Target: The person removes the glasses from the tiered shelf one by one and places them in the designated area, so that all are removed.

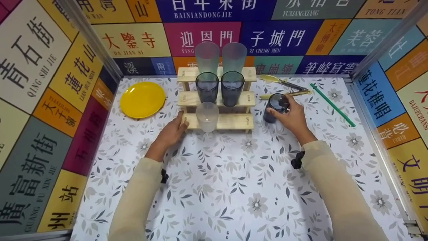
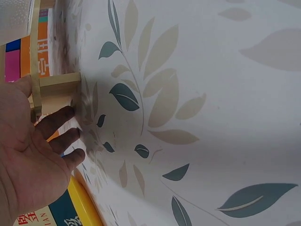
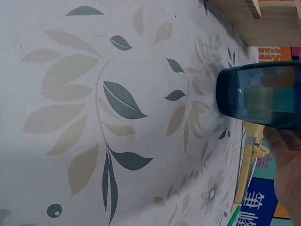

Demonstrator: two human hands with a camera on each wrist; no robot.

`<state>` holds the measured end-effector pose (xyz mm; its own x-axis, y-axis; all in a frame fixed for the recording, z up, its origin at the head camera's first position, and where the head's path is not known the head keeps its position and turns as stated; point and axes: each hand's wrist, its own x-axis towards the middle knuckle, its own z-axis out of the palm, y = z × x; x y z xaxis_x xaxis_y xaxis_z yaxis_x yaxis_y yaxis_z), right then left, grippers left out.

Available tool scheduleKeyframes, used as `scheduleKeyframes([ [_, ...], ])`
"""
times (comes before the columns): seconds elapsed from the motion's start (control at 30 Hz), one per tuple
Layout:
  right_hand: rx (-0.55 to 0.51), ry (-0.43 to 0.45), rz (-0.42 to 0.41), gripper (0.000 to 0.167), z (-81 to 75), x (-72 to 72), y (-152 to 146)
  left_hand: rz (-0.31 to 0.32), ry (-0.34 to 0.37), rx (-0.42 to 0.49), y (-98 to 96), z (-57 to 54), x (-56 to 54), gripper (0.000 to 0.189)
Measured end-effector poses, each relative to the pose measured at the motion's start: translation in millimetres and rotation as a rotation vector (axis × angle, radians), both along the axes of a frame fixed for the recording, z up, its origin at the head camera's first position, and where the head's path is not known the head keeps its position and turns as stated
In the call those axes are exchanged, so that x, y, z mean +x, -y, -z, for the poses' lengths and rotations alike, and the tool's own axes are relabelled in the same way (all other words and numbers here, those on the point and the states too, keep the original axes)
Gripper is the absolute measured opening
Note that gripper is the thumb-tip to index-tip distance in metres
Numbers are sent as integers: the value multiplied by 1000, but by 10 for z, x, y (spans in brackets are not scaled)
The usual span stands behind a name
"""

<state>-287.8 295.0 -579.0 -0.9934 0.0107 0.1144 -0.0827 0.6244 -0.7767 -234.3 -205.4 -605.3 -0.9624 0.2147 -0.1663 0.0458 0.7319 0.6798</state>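
Note:
A small three-tier wooden rack (image 1: 235,121) stands toward the back of the table. My left hand (image 1: 172,130) holds the left end of its lowest step between thumb and index finger; the other fingers (image 2: 59,121) hang loosely beside it. Right of the rack, my right hand (image 1: 294,115) grips a dark blue-grey tumbler (image 1: 277,102), upright and just above or on the table. On the rack, two frosted tumblers (image 1: 207,57) stand on the top step and two dark tumblers (image 1: 232,88) on the middle one. One frosted tumbler (image 1: 207,117) stands on the lowest step, toward its left.
A yellow plate (image 1: 142,99) lies left of the rack. Behind the right hand are tongs (image 1: 291,85) with yellowish tips, and farther right a green straw-like stick (image 1: 332,104). Printed panels (image 1: 204,38) wall in the back and both sides of the flower-patterned table (image 1: 227,187).

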Motion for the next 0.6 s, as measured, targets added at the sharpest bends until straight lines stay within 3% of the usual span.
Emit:
scheduleKeyframes([
  [0.4,50,22,7,103,10,31,5,6,23,-4,15,12,18,75],
  [0.6,49,23,5,100,-30,23,-3,13,-2,-14,0,40,-25,74],
])
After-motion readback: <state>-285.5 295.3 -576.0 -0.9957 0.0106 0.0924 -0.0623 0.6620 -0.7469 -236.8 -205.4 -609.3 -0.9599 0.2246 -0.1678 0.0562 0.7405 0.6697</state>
